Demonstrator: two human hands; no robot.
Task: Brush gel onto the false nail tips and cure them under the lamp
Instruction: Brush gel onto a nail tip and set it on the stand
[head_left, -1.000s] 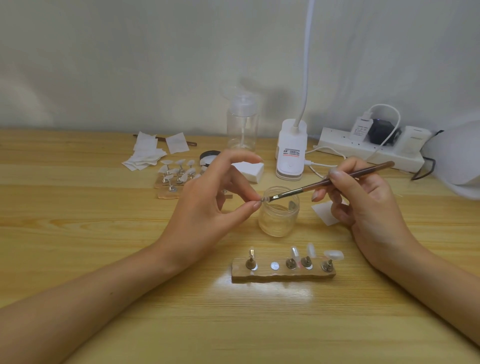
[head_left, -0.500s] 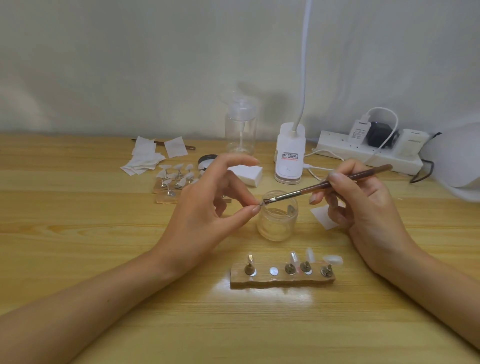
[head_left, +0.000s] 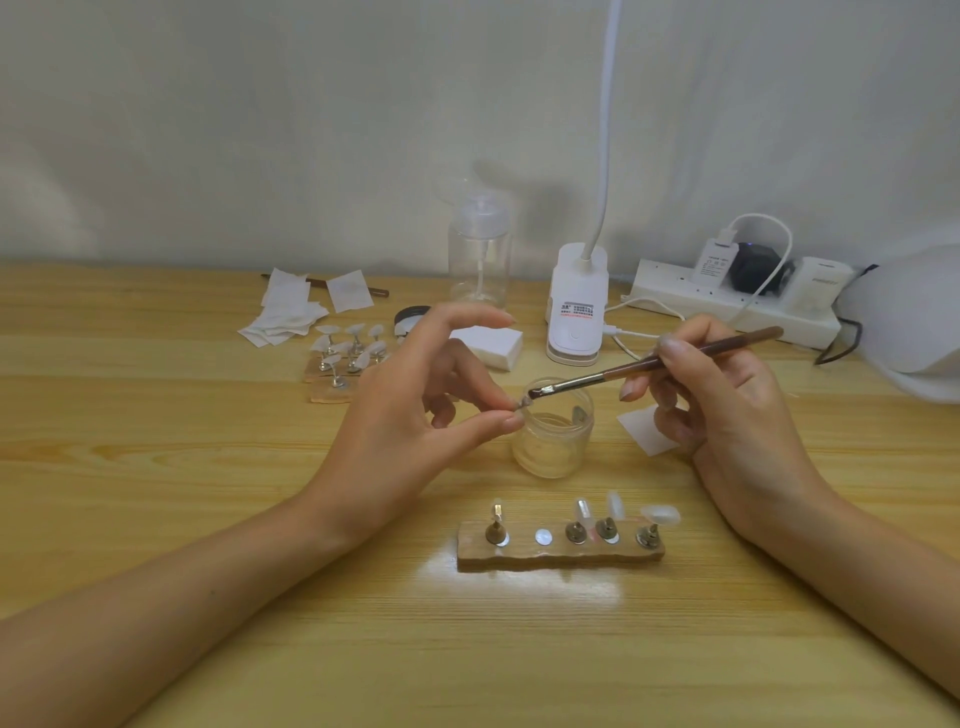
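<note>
My left hand pinches a small nail tip on its stand between thumb and finger, just left of an open clear gel jar. My right hand grips a brown brush, its bristle end touching the held tip above the jar's rim. In front lies a wooden holder strip with several metal stands carrying clear nail tips and one bare spot. The white curing lamp shows at the right edge.
A second holder with nail tips and white wipes lie at the back left. Behind the jar stand a pump bottle, a white block, a clip lamp base and a power strip.
The view has shifted slightly. Both hands stay at the jar, with the brush tip working in small strokes on the pinched nail tip.
</note>
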